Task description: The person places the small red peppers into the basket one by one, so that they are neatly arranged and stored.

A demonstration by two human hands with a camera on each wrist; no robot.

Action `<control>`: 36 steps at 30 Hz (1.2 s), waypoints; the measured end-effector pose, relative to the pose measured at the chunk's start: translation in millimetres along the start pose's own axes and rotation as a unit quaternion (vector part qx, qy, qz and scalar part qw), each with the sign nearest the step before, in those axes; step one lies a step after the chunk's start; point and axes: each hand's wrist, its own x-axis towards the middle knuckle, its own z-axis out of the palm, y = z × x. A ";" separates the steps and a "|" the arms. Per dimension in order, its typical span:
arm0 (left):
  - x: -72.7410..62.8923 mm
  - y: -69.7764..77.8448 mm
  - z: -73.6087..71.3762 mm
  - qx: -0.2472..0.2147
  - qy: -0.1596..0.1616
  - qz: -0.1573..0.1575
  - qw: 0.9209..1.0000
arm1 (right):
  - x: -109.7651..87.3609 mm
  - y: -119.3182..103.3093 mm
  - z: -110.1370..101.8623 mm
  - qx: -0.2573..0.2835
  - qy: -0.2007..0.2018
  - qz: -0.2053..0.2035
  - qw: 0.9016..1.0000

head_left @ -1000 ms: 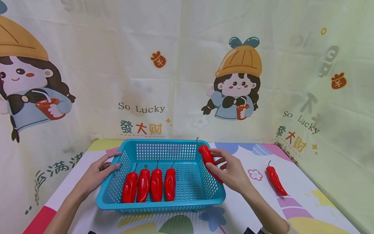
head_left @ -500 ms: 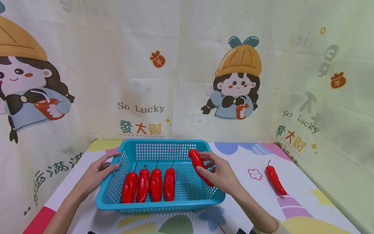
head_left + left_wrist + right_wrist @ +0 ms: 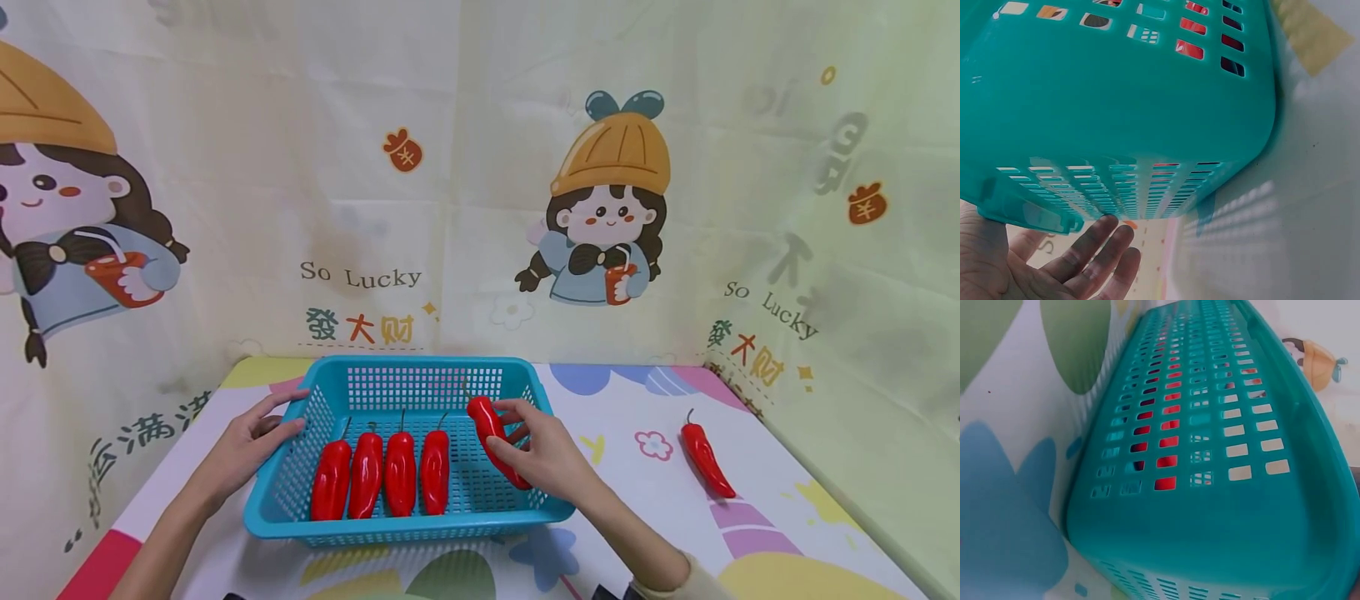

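My right hand (image 3: 546,447) holds a red chili pepper (image 3: 489,425) between thumb and fingers, tilted with its stem up, over the right part of the blue basket (image 3: 431,527). At the basket's left rim rests my left hand (image 3: 243,446), thumb and index finger touching it. The left wrist view shows the fingers of that left hand (image 3: 1088,265) fairly straight beside the outer wall. Several red chili peppers (image 3: 401,473) lie side by side in the basket's left and middle, stems pointing away. In the right wrist view the basket (image 3: 1210,531) hides the right hand's grip.
Another red chili pepper (image 3: 707,460) lies on the patterned tablecloth (image 3: 637,533) to the right of the basket. A printed cloth backdrop (image 3: 480,208) rises behind the table.
My right hand has carried the chili pepper leftward and slightly down, from the basket's right rim to inside it. The left hand stays on the rim.
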 end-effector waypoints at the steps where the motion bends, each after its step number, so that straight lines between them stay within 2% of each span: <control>1: 0.3 -0.1 -0.1 0.001 0.000 0.000 1.000 | 0.7 -0.1 0.8 -0.002 -0.003 0.001 1.000; 10: 1.4 -0.3 0.5 0.002 -0.002 -0.001 1.000 | 6.0 -1.3 8.7 -0.017 -0.038 0.001 0.999; 15: 3.2 -0.4 1.1 0.010 -0.002 -0.002 1.000 | 8.4 -1.4 11.7 -0.023 -0.048 0.019 0.998; 20: 3.0 0.4 0.0 0.013 -0.004 -0.007 1.000 | 10.5 -1.2 14.4 -0.017 -0.081 0.039 0.996; 24: 2.0 1.9 -1.2 0.007 -0.001 -0.004 1.000 | 10.7 -0.4 17.4 -0.013 -0.108 0.039 0.993; 36: 0.4 0.1 -0.2 0.010 0.003 -0.004 1.000 | 8.2 -0.9 21.4 0.004 -0.148 0.054 0.988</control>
